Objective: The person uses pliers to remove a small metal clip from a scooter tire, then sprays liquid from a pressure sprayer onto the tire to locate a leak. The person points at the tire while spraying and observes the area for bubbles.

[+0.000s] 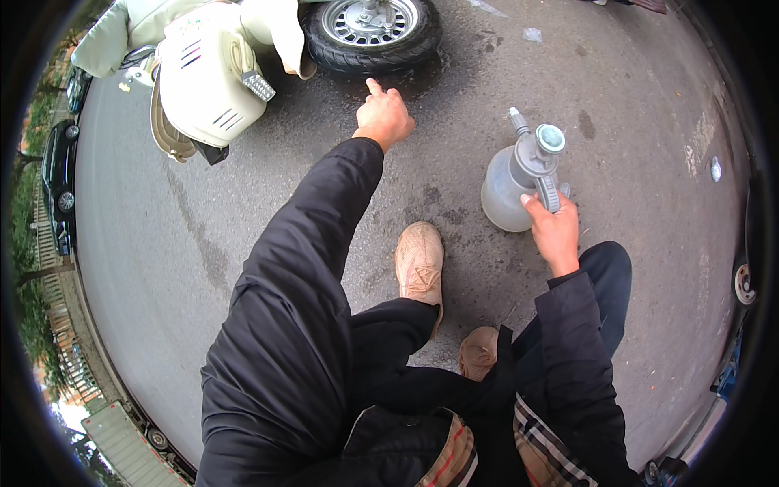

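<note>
My left hand (385,118) reaches forward with its index finger stretched out and the other fingers curled. That fingertip is just below the black tyre (373,62) of a cream scooter (213,81); whether it touches the rubber I cannot tell. Nothing shows in this hand. My right hand (557,231) is closed around the grey handle of a pump sprayer (507,191). The sprayer has a translucent bottle, a grey head and a round pale-blue knob on top. Its nozzle points away from me, toward the wheel side.
Damp dark asphalt (422,85) lies under the wheel. My tan shoes (420,264) stand between my arms. A clear plastic scrap (531,35) lies far off, and a small shiny piece (716,169) lies at the right. Dark parked cars (58,183) line the left edge.
</note>
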A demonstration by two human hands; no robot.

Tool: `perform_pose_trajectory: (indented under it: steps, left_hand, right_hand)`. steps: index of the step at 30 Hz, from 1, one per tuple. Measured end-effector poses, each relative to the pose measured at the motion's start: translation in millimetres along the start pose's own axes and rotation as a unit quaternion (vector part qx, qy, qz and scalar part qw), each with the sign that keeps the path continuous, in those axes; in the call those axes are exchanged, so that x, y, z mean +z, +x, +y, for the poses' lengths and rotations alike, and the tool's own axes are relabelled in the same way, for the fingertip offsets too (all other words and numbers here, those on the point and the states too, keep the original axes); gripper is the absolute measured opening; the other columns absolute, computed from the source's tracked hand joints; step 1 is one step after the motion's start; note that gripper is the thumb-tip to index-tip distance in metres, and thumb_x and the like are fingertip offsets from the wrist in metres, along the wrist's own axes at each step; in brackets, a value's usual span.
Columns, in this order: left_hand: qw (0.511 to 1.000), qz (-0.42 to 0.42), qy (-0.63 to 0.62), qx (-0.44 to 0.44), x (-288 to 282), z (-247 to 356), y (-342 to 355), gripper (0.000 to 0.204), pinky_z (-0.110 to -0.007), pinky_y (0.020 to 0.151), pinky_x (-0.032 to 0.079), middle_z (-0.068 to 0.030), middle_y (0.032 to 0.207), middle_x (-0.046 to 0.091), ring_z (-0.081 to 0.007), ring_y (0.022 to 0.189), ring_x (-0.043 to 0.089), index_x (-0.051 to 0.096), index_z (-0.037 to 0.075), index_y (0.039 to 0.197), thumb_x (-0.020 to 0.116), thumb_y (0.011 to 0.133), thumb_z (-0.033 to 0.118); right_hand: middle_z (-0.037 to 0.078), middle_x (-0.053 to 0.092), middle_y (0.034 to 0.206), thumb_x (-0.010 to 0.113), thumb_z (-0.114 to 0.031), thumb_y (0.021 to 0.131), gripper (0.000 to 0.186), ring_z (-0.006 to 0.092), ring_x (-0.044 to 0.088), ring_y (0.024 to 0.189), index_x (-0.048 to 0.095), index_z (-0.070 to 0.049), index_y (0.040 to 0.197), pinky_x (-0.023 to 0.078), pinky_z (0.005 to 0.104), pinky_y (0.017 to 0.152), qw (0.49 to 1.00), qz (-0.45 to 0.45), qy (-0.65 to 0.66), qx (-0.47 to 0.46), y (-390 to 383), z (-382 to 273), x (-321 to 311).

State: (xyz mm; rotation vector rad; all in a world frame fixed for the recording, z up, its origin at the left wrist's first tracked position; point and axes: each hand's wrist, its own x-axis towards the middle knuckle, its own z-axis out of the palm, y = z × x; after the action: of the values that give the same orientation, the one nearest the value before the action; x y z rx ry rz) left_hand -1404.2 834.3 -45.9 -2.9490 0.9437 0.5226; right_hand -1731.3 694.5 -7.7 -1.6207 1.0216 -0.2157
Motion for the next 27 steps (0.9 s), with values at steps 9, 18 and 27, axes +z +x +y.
perform_pose_trajectory:
  steps: [9, 18, 27]
  left_hand:
    - [0.999, 0.003, -0.014, 0.033, 3, -3, 7, 0.062, -0.047, 0.108, 0.050, -0.0478, 0.157, 0.022, -0.0491, 0.127, 0.060, 0.058, -0.005, 0.135, 0.069, 0.085, 0.030]
    - [1.000, -0.025, -0.002, 0.015, 4, -3, 3, 0.060, -0.045, 0.104, 0.053, -0.0356, 0.156, 0.040, -0.0409, 0.127, 0.063, 0.061, -0.005, 0.134, 0.070, 0.086, 0.030]
    - [0.930, -0.273, 0.036, 0.245, 50, 13, -34, 0.049, -0.050, 0.091, 0.055, -0.0228, 0.111, 0.075, -0.0410, 0.109, 0.070, 0.075, 0.000, 0.111, 0.074, 0.081, 0.038]
  right_hand:
    - [-0.002, 0.059, 0.073, 0.076, -0.021, 0.089, 0.023, 0.0082, 0.051, 0.068, 0.064, -0.002, 0.087, 0.043, 0.0301, 0.065, 1.000, -0.001, 0.012, 0.008, 1, 2, 1]
    - [-0.003, 0.059, 0.073, 0.077, -0.021, 0.089, 0.024, 0.0089, 0.052, 0.068, 0.065, -0.001, 0.087, 0.044, 0.0304, 0.066, 1.000, 0.005, 0.007, 0.000, 0, 1, 2]
    - [-0.002, 0.060, 0.075, 0.076, -0.020, 0.091, 0.022, 0.0068, 0.051, 0.070, 0.065, -0.001, 0.089, 0.044, 0.0286, 0.064, 1.000, -0.020, -0.009, -0.003, -8, -6, 8]
